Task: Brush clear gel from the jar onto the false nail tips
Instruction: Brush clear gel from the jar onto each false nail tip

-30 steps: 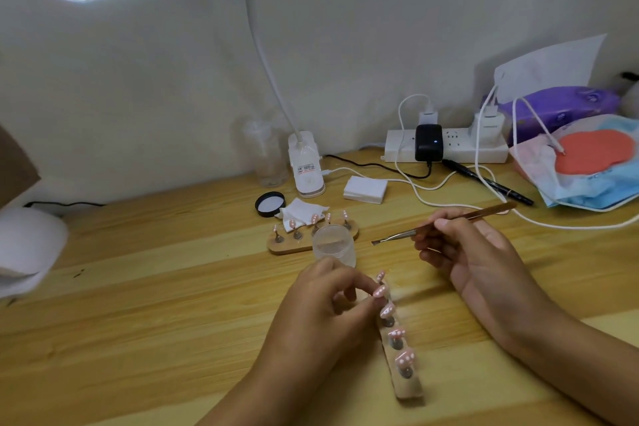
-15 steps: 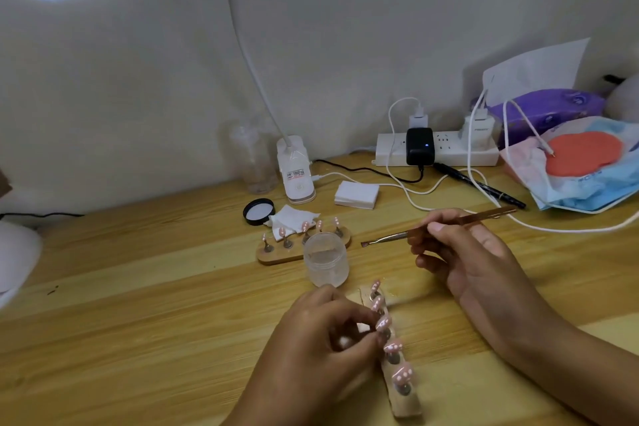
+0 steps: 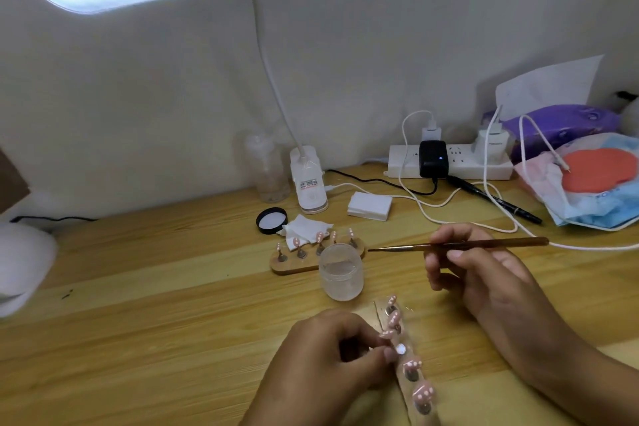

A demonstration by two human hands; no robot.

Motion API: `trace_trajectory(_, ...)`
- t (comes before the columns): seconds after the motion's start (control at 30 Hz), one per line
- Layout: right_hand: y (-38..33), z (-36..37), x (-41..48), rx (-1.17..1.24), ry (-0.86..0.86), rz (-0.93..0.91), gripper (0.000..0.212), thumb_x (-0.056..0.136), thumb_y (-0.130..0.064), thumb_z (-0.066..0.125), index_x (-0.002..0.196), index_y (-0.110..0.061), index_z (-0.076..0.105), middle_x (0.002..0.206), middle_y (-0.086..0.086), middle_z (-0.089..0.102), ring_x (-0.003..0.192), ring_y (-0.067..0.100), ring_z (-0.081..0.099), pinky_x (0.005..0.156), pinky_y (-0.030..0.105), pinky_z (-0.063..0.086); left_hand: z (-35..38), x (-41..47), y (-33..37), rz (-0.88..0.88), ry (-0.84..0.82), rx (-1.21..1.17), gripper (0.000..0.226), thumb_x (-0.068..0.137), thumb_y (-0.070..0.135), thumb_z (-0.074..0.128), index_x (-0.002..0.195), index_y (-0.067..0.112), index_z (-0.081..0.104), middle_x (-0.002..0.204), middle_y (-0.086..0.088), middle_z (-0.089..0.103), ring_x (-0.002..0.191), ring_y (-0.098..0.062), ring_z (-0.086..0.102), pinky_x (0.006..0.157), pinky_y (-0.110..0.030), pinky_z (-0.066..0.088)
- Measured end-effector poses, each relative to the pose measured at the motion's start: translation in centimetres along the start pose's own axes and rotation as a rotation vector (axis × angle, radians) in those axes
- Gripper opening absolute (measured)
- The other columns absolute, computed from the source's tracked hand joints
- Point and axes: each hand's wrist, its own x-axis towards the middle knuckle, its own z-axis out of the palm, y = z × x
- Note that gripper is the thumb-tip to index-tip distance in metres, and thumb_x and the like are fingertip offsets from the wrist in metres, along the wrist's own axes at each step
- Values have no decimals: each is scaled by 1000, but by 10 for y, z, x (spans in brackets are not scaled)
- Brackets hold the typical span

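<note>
Closest, a wooden strip (image 3: 405, 394) on the tabletop (image 3: 173, 322) carries pink false nail tips (image 3: 423, 394) on little stands. The left hand (image 3: 325, 360) is beside it. Its fingers (image 3: 375, 356) are curled and pinch one nail tip (image 3: 386, 334) by the strip. Farther on, the right hand (image 3: 484, 277) pinches a thin brush (image 3: 408, 247), whose tip points left, near the open jar (image 3: 340, 273) of clear gel. Behind the jar sits another holder (image 3: 294, 264), then a black lid (image 3: 271, 220).
</note>
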Motion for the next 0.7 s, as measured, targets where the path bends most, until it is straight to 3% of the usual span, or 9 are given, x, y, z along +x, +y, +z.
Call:
trace_trajectory(0.13,-3,0,-2,-56,-2,-44,21,89,-21,53,92,-21,73,85,13,70,83,19,67,68,23,53,-10,-13,-10,14,55,-77,17,81,31,75,83,46,68,82,17,70,70,3,62,65,-15,48)
trace_trajectory(0.23,-1,1,-3,-114,18,-65,28,90,-25,47,95,-21,74,89,17,71,87,22,68,71,24,53,-9,-13,-12,13,158,-389,11,73,26,80,79,32,74,81,4,75,74,-4,68,67,-19,53)
trace_trajectory(0.33,-2,6,-4,-159,42,-116,28,89,-25,46,99,-23,73,89,16,71,88,21,68,70,23,53,-6,-7,-13,44,248,-660,19,62,33,83,79,25,76,85,-2,75,83,-11,70,69,-23,56)
trace_trajectory(0.4,-3,7,-6,-193,57,-153,30,90,-24,46,105,-29,71,93,13,70,90,19,66,70,23,53,-4,-4,-13,74,274,-717,21,65,36,87,80,26,77,87,0,75,84,-9,70,69,-20,55)
trace_trajectory(0.47,-2,8,-7,-221,86,-189,24,92,-21,51,104,-30,70,97,9,69,94,18,65,72,24,54,-2,-2,-16,103,293,-722,17,67,34,77,82,26,77,90,4,73,82,-6,68,70,-20,55)
trace_trajectory(0.57,1,9,-7,-238,106,-212,16,91,-17,58,97,-26,70,97,8,68,95,19,65,72,24,54,-2,4,-20,105,345,-730,7,81,34,69,82,30,74,107,11,65,81,-6,69,68,-22,56)
trace_trajectory(0.63,2,8,-7,-244,99,-199,21,88,-18,53,96,-26,70,94,8,69,92,19,65,70,24,54,-3,8,-20,46,356,-803,6,82,39,70,79,34,72,111,19,64,76,-11,72,61,-23,57)
trace_trajectory(0.7,2,7,-8,-253,78,-189,26,86,-19,48,95,-26,71,93,9,69,91,18,65,70,24,54,-4,10,-18,-3,313,-883,9,73,37,62,75,35,70,126,7,60,80,-17,74,59,-25,58)
